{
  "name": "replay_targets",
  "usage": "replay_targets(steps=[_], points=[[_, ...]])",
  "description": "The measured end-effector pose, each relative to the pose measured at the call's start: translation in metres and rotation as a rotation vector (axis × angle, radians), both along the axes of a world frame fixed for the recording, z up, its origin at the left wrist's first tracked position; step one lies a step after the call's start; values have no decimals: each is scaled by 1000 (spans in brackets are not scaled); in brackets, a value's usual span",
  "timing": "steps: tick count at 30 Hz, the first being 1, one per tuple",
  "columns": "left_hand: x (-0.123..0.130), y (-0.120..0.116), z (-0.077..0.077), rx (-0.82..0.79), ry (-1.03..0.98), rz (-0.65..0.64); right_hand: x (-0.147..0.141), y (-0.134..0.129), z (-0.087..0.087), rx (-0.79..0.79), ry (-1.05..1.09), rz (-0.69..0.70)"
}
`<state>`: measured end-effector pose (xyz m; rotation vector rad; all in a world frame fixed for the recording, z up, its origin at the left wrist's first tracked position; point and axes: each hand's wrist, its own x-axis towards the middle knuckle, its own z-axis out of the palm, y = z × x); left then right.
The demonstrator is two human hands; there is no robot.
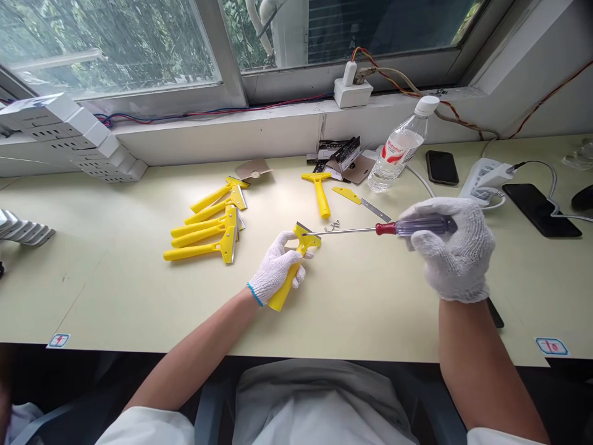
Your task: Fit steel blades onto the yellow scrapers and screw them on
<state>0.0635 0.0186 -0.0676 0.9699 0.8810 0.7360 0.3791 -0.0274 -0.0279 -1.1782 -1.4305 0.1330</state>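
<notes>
My left hand (pixel 280 266), in a white knit glove, is closed around the handle of a yellow scraper (pixel 288 285), its head pointing up and away from me. In my gloved right hand (pixel 456 247) is a screwdriver (pixel 417 227) with a clear purple and red handle. Its long shaft reaches left, and the tip meets the scraper head. Just behind lie a few small screws (pixel 334 225). A yellow scraper handle (pixel 319 194) and a yellow-handled knife-like blade piece (pixel 361 203) rest beyond them. Several yellow scrapers (pixel 204 238) with metal blades lie in a row to the left.
A water bottle (pixel 398 148) stands at the back right, near a phone (pixel 441 167), a power strip (pixel 484 179) and a second phone (pixel 542 210). Black small boxes (pixel 343 154) and a cardboard piece (pixel 254 169) lie by the wall. White boxes (pixel 74 136) are stacked at far left.
</notes>
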Motion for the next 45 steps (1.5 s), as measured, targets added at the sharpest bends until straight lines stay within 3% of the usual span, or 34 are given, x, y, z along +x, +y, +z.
replay_targets(steps=[3,9,11,16,18,25,31,33,38,43,45], points=[[1,0,-1,29,22,17,1,2,4,73,22,155],[3,-3,-1,77,51,-6,-2,1,6,209,-93,-167],[3,-4,0,78,58,-11,-2,-1,8,207,-137,-202],[1,-2,1,52,37,7,0,0,19,176,-227,80],[1,-1,0,40,23,12,1,1,20,166,-248,114],[1,-2,1,32,33,15,4,-4,8,154,-276,-123],[0,0,-2,5,-2,16,7,-1,17,66,-196,206],[0,0,-2,13,-2,18,8,-1,15,62,-205,170],[0,-1,-2,39,25,8,7,-7,5,42,-201,-94],[0,0,-2,13,4,17,1,-7,15,58,-215,165],[0,0,-3,17,13,18,-2,-6,17,106,-171,183]])
